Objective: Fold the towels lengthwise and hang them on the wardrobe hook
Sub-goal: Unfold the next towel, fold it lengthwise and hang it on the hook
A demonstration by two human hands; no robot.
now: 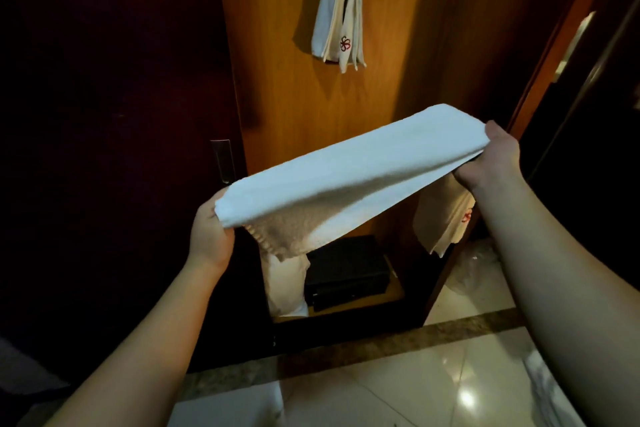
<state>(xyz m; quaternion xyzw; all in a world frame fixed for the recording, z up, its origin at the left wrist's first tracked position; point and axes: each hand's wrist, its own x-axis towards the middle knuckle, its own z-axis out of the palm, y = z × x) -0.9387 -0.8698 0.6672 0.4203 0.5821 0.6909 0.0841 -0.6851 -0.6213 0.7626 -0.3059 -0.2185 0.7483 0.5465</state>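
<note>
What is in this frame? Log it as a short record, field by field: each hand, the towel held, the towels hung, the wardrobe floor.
left hand: left hand grips the lower-left end of the held towel
right hand: right hand grips its upper-right end
held towel: white, folded into a long strip, stretched between both hands, loose ends hanging below
hung towels: hung towels hang against the wooden back panel, red emblem showing; hook not visible
wardrobe floor: black box beside white cloth

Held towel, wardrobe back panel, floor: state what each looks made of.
Held towel, gripped at its ends by the left hand and right hand: white terry cloth, probably cotton, by its nubby looped underside.
Wardrobe back panel: wood or veneer, smooth, with visible grain.
Floor: polished tile or stone; it mirrors a lamp.
</note>
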